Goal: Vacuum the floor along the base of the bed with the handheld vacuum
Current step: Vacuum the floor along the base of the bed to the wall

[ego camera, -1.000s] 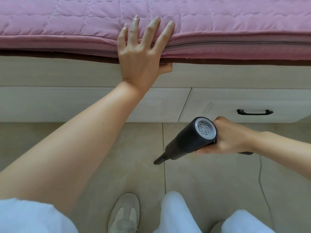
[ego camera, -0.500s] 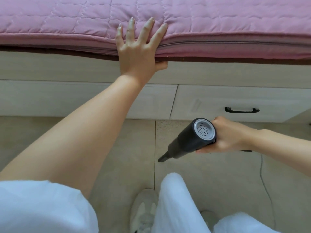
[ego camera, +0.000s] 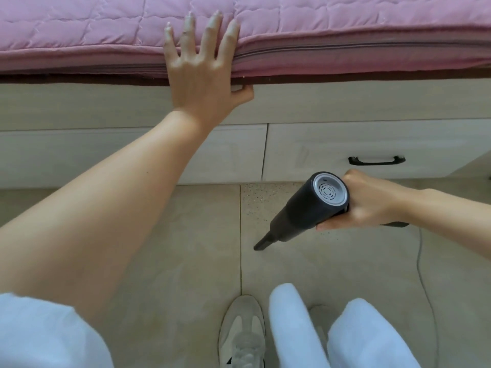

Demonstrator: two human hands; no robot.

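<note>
A beige tiled floor (ego camera: 186, 235) carries 1 grey shoe (ego camera: 243, 333) and a thin cord (ego camera: 422, 274).

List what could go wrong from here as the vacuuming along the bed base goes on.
1. A thin cord lies on the floor just behind the right hand; the handheld vacuum or a foot may snag it.
2. The nozzle points away from the drawer fronts, so the strip at the base might be missed.
3. The left hand leans on the soft mattress edge, which may give way.
</note>
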